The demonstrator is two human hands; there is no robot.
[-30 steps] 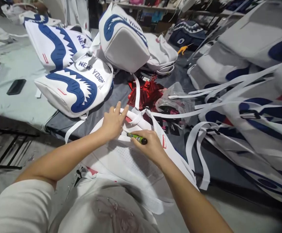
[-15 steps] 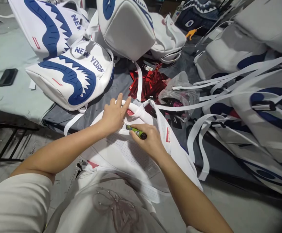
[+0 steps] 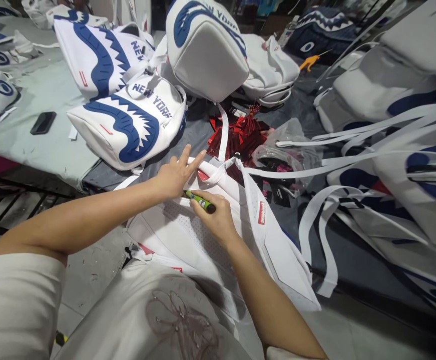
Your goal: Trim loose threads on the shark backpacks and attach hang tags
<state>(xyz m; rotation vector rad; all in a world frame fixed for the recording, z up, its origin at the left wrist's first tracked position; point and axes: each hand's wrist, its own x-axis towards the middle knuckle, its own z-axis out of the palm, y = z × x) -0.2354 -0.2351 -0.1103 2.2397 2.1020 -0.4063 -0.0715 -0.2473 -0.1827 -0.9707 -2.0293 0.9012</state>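
Observation:
A white backpack [image 3: 187, 222] lies in front of me against my body, its back panel and straps facing up. My left hand [image 3: 172, 176] rests on its upper edge, fingers spread, beside the top handle and a small red patch. My right hand [image 3: 218, 212] is closed around a short green pen-shaped tool [image 3: 201, 201] with a black end. The tool's tip meets the seam just below my left hand; what it does there is too small to make out. A white shoulder strap [image 3: 262, 212] with a red label runs down the right side.
White backpacks with blue shark mouths [image 3: 131, 122] stand at the back left. Red foil tags [image 3: 236, 135] and a clear plastic bag [image 3: 289, 145] lie beyond my work. More white bags [image 3: 386, 90] with long straps are piled right. A black phone [image 3: 43, 123] lies on the left table.
My view has swung left, so most things sit further right. My right hand with the green tool has shifted left along the seam, closer to my left hand, which stays on the edge.

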